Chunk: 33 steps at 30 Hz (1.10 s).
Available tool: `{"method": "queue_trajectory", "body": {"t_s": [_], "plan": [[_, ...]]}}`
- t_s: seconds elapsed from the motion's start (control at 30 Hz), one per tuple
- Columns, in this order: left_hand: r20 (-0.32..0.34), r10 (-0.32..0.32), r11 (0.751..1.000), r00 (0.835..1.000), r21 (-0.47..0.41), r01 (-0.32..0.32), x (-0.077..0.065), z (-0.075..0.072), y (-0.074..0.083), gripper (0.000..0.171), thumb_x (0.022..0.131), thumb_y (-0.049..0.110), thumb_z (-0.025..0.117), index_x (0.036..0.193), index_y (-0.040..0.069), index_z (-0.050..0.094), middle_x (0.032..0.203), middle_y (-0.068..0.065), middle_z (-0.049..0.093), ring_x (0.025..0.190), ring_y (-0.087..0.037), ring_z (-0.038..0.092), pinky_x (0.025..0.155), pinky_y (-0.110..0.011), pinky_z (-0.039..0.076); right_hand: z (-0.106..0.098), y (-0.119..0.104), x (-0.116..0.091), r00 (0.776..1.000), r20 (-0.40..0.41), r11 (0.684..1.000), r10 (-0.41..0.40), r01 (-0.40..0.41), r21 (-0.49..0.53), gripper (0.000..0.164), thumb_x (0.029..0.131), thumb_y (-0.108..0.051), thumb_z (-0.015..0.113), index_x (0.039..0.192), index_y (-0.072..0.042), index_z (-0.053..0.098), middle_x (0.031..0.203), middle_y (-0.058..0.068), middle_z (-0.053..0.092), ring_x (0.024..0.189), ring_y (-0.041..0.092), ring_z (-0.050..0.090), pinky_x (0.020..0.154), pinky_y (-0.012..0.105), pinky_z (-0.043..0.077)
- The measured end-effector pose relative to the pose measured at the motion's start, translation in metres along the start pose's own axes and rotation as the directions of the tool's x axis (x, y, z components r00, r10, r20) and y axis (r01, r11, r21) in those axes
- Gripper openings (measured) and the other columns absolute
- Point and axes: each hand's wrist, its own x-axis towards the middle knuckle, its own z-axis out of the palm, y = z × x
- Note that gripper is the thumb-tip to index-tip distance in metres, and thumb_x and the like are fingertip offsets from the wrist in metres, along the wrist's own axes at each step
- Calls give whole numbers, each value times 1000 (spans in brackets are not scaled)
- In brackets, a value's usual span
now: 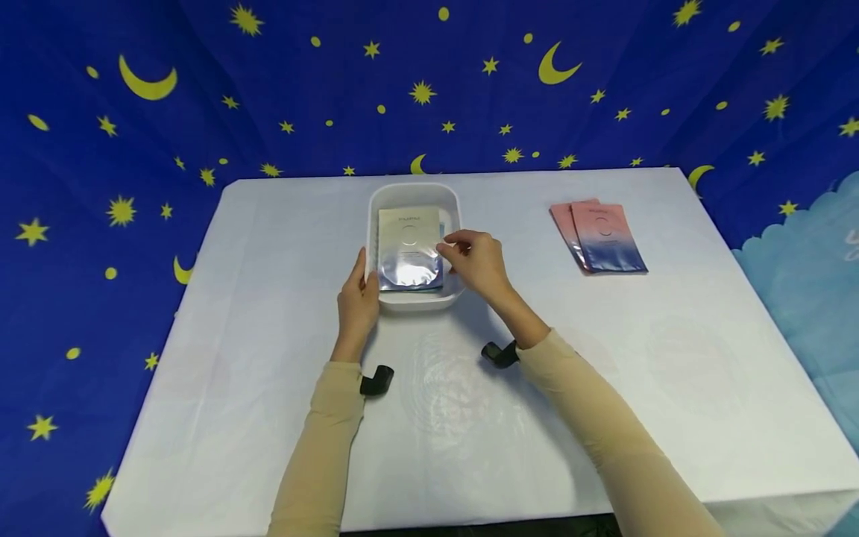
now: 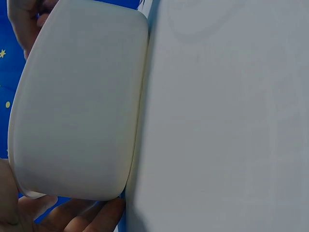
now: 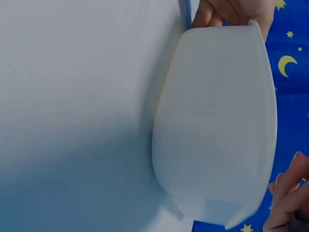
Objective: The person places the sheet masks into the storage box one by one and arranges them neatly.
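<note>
White plastic bin [image 1: 419,305] on a white-covered table [image 1: 268,298]. Inside, lying flat, a cream-and-blue foil sachet [image 1: 403,257], a bluish edge showing under its right side. Right hand [image 1: 478,261] over the bin's right rim, thumb and fingertips drawn close together at the sachet's right edge; cannot tell whether they pinch it. Left hand [image 1: 358,306] against the bin's outer left wall, fingers loosely extended along it, sachet just across that wall. Two pink-and-blue sachets [image 1: 609,239] overlap well to the right.
</note>
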Motion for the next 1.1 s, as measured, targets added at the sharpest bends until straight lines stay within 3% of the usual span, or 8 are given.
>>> {"method": "queue_trajectory", "body": {"t_s": [0.3,0.47,0.6,0.73,0.83,0.93,1.1], "plan": [[11,-30,1000,999,7,30,-1,0,1,49,92,27,41,139,27,28,141,-2,32,128,-21,32,105,-33,29,-36,26,-7,997,-53,997,62,-60,46,27,81,-24,64,100,-5,66,75,8,64,50,13,60,45,22,46],[14,-19,1000,1000,4,19,-1,0,1,49,93,27,40,140,26,27,141,-2,31,128,-20,31,105,-33,29,-66,50,-17,989,-131,997,74,-77,-18,28,81,-25,63,103,-7,65,77,9,63,50,10,60,42,19,43],[8,2,1000,1000,3,-2,-1,1,1,49,93,26,40,140,24,28,141,-2,31,128,-19,31,105,-32,29,-96,72,-24,966,-242,984,96,-129,-125,32,80,-23,64,107,-6,63,80,11,65,56,12,62,45,15,43],[0,10,1000,1000,4,-10,0,0,1,49,93,25,40,140,24,28,141,-1,31,129,-19,31,105,-32,28,-131,92,-25,929,-305,943,208,-274,-190,44,82,-27,62,121,-7,55,99,16,64,84,27,64,67,29,50],[2,6,1000,1000,-2,-6,0,0,0,49,93,25,40,140,24,27,142,-1,30,129,-20,31,105,-32,28,-155,107,-25,902,-298,893,312,-386,-233,56,84,-32,57,132,-8,43,116,23,55,106,37,51,86,46,41],[7,4,1000,1000,-3,-4,0,0,0,49,93,25,40,140,24,27,142,-1,30,128,-20,31,105,-32,29,-173,123,-27,878,-280,834,388,-464,-299,64,84,-37,53,137,-8,33,122,28,46,111,43,41,88,54,34],[6,22,1000,1000,-6,-22,0,1,-1,49,93,25,40,140,22,28,141,-2,31,128,-20,33,104,-32,31,-193,144,-31,829,-253,744,498,-559,-367,73,84,-44,50,140,-6,24,129,33,33,115,48,35,88,60,34]]}}
